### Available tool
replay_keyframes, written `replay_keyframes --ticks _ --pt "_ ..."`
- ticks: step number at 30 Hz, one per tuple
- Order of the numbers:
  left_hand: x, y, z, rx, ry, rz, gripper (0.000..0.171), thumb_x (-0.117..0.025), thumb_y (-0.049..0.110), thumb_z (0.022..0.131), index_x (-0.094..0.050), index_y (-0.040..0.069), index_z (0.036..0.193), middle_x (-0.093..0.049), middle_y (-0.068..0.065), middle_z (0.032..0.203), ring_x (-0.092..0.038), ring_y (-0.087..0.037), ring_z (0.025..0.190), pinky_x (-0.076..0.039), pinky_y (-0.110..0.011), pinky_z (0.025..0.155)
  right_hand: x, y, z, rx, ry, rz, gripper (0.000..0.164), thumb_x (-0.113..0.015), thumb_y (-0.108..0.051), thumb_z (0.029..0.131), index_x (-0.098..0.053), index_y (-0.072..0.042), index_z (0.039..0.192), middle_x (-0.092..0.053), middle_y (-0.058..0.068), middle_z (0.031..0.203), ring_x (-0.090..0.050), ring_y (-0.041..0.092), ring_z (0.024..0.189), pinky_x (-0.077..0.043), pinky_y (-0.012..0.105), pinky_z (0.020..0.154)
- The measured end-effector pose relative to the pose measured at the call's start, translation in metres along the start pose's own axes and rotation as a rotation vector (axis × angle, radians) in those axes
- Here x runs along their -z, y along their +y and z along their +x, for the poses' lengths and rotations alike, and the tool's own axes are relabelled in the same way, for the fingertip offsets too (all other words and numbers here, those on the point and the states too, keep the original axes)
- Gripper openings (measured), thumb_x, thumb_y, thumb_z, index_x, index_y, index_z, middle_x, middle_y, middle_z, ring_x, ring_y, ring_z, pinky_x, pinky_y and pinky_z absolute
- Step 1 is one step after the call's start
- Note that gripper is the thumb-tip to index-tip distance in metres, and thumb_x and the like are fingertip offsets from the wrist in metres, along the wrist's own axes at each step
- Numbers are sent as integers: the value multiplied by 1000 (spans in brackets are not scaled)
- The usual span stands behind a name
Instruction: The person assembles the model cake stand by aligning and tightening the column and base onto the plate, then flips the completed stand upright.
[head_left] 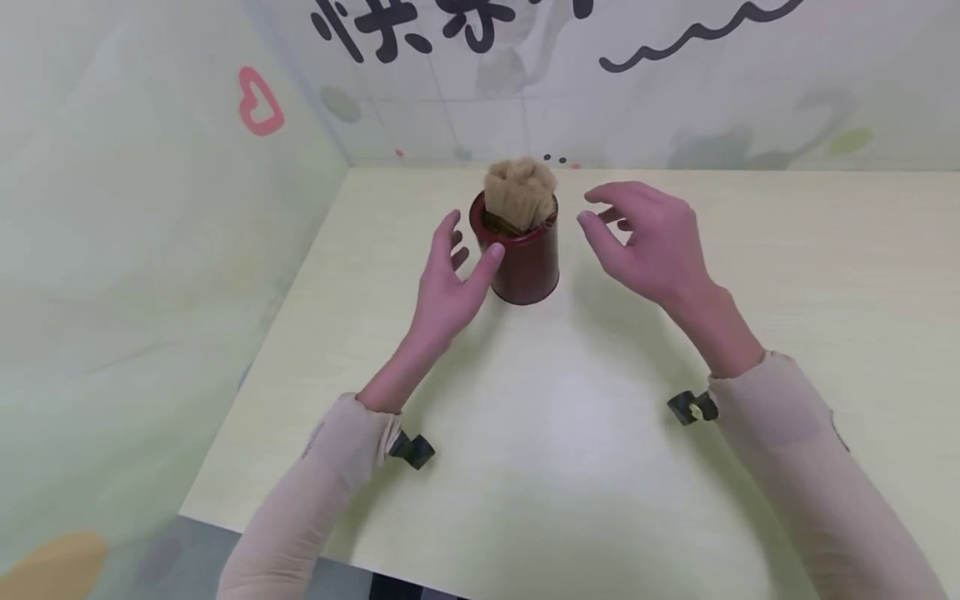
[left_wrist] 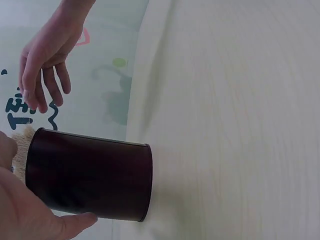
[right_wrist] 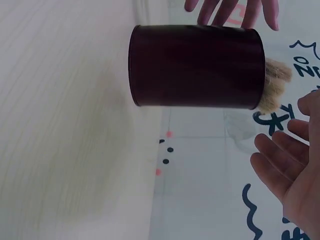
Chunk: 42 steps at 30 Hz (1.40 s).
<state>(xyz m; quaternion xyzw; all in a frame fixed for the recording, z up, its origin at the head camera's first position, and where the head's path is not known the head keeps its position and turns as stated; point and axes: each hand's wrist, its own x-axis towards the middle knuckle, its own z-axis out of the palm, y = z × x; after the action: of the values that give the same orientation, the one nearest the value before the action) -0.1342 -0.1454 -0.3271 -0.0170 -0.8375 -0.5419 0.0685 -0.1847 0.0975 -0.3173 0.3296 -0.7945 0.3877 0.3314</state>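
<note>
Currently your left hand [head_left: 447, 293], spread wide, and right hand [head_left: 654, 242], loosely curved, grip nothing beside the red cup [head_left: 527, 273], which a lopsided push could topple.

In the head view, a long pale beige left sleeve [head_left: 330, 467] comes in at 7 o'clock and a matching right sleeve [head_left: 810, 467] at 5 o'clock. Both fit fairly close and end at the wrist; the left cloth creases toward 7 o'clock and puckers at its cuff. A small black, blocky device [head_left: 412, 450] juts out at the left cuff's 4 o'clock; a similar black unit [head_left: 684, 407] at the right cuff's 9 o'clock bears a pale yellowish spot. A thin dark curved line [head_left: 840, 431] marks the right sleeve's 3 o'clock edge.
</note>
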Motion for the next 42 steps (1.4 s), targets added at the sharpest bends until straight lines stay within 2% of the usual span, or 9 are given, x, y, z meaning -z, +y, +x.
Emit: replay_keyframes --ticks 4,8,12,17,20,25,29,36,42 --pt "-6 -1 0 32 11 -51 77 -59 51 83 -21 26 145 -27 2 146 -34 -23 128 -37 -35 100 -11 -7 4 -95 -24 102 24 -63 -19 84 -66 -4 103 -66 5 100 -66 16 78 -55 32 62" --pt "-9 9 -4 -30 17 -49 71 -58 38 88 -21 20 146 -25 -2 147 -30 -25 130 -38 -41 99 -22 -17 11 -104 -23 90 30 -64 -23 82 -64 -5 107 -61 5 109 -62 16 86 -52 33 68" --pt "-12 19 -9 -85 36 -39 67 -56 29 91 -21 13 146 -26 -5 146 -30 -26 130 -39 -49 96 -32 -25 20 -103 -20 45 37 -66 -30 81 -63 -5 108 -57 7 112 -57 17 91 -48 34 62" --pt "-13 19 -11 -43 68 -99 66 -58 29 90 -24 18 145 -28 1 145 -33 -21 127 -37 -42 99 -41 -30 25 -172 -52 38 39 -67 -36 79 -63 -8 105 -55 5 113 -55 16 98 -46 37 54" --pt "-14 17 -10 -39 65 -171 66 -59 28 89 -24 20 145 -27 4 146 -34 -19 127 -36 -37 101 -44 -30 26 -208 -63 37 36 -68 -35 78 -63 -9 102 -55 4 113 -54 14 100 -47 37 55" --pt "-17 15 -5 -108 48 -248 63 -57 17 90 -25 15 145 -33 0 142 -37 -18 125 -33 -34 103 -46 -28 26 -201 -39 26 25 -67 -26 80 -66 -9 99 -56 3 111 -55 15 97 -48 36 57" --pt "-19 15 -4 -116 53 -251 60 -56 14 91 -27 12 144 -36 -2 140 -38 -18 124 -32 -34 103 -47 -27 27 -191 -7 52 17 -67 -19 81 -67 -8 95 -57 4 109 -56 16 96 -48 37 60" --pt "-17 16 -4 -113 57 -235 63 -58 19 90 -26 12 144 -35 0 141 -39 -18 123 -33 -36 103 -49 -31 32 -319 -11 162 10 -67 -16 81 -67 -7 86 -57 4 109 -53 10 91 -44 29 69" --pt "-18 17 -4 -91 66 -242 62 -59 19 89 -29 14 143 -37 0 139 -40 -17 123 -35 -33 102 -44 -37 32 -346 7 54 11 -65 -21 83 -69 -13 87 -56 0 115 -48 12 107 -46 40 67"
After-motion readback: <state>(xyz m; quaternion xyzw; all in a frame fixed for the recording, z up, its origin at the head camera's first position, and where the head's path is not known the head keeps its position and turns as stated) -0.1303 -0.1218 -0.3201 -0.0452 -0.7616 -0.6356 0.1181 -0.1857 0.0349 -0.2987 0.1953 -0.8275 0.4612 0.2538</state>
